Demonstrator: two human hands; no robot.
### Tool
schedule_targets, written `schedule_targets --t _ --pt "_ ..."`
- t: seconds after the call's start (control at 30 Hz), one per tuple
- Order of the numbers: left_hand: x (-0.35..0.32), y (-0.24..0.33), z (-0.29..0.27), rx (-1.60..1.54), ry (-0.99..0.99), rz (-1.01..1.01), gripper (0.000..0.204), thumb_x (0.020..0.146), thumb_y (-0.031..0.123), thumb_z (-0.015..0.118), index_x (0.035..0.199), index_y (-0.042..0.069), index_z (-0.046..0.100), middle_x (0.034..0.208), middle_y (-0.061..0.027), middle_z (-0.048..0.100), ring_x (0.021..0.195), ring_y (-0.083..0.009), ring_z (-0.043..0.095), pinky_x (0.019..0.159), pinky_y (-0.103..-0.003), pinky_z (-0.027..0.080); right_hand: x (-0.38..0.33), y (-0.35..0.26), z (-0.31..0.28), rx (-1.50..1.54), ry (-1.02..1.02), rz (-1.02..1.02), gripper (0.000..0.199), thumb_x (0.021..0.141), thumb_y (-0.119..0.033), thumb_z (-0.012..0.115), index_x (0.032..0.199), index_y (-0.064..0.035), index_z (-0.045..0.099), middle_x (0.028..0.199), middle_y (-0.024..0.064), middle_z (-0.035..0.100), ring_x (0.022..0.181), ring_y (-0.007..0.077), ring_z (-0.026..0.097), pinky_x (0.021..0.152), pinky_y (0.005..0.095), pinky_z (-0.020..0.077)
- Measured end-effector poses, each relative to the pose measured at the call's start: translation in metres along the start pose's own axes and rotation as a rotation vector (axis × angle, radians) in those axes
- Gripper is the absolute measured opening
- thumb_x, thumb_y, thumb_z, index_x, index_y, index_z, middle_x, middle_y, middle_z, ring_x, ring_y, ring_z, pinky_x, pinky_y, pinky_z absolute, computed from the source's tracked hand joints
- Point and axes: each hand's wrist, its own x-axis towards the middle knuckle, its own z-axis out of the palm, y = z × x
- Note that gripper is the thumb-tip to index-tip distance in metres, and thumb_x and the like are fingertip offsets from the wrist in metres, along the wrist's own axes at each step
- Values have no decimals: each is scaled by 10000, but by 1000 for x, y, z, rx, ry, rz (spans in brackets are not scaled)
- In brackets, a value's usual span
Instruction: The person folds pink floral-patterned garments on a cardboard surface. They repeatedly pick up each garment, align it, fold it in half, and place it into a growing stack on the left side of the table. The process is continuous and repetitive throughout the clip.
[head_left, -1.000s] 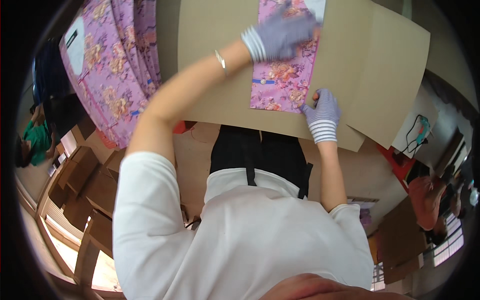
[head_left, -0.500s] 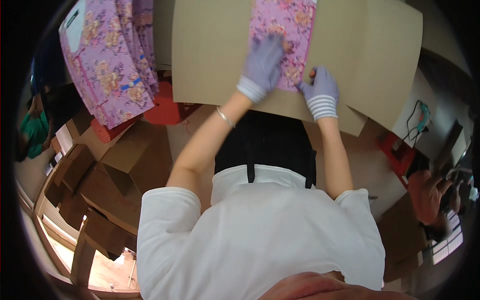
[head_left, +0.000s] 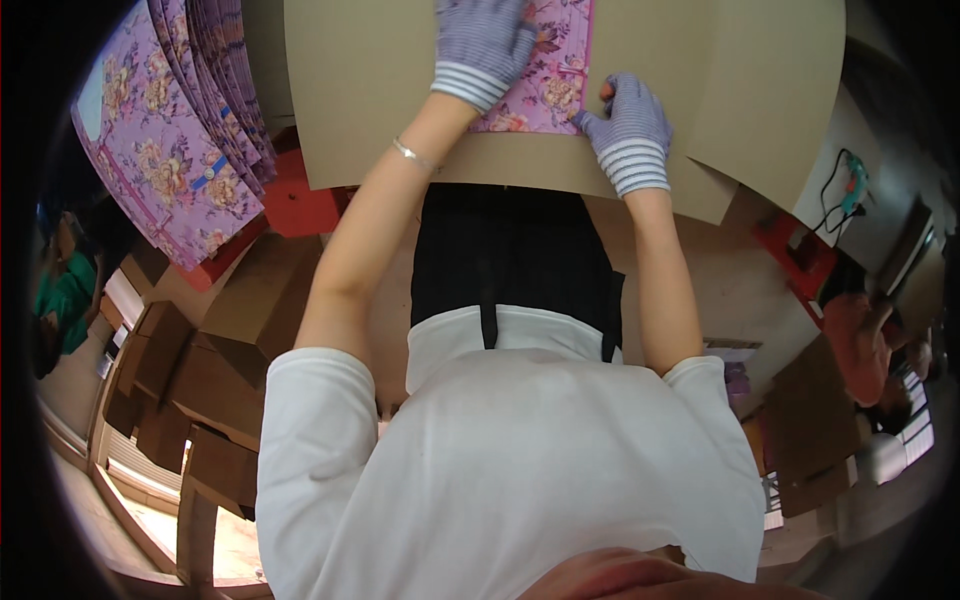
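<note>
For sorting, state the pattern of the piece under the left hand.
The piece: peach flowers on pinkish purple; head view.

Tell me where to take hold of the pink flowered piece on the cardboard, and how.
Probably pinch the flowered piece at its near right corner, coming from the right. It lies flat on the cardboard, so an edge offers the likeliest hold; the right hand has its thumb by that corner, while the left hand covers part of the left side.

Floral sheet (head_left: 556, 92): pinkish-lilac ground, orange and peach blooms, magenta strip along right edge. Lay flat, printed face up, on tan cardboard (head_left: 370, 90); near end roughly square, left part covered, far end beyond view.
</note>
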Motion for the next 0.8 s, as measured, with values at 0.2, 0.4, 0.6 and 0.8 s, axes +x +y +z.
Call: schedule_targets --t 0.2,0.4,0.6,0.8 --pt "-65 34 -43 -849 57 -1040 362 809 101 667 1130 -42 580 946 -198 634 837 -209 617 723 -327 516 -2 1 -2 62 4 4 437 684 -266 848 992 -99 588 885 67 638 912 249 619 827 401 493" --pt "-81 83 -70 -535 -102 -693 207 858 156 648 964 -21 645 761 -167 631 668 -304 613 666 -388 518 0 2 -1 70 -7 -19 409 682 -235 848 940 -83 571 818 69 625 842 245 613 776 389 496" --pt "-82 92 -74 -440 -77 -624 202 863 138 647 1010 0 646 809 -178 645 700 -347 637 658 -400 523 -1 6 8 121 41 -40 420 675 -226 850 943 -72 566 789 80 617 793 258 607 754 388 493" --pt "-86 66 -77 -262 39 -640 434 841 78 624 1252 -39 547 1164 -240 606 1064 -386 592 929 -434 472 0 4 3 73 65 -48 420 668 -226 855 944 -68 580 765 76 615 772 254 605 731 388 493"
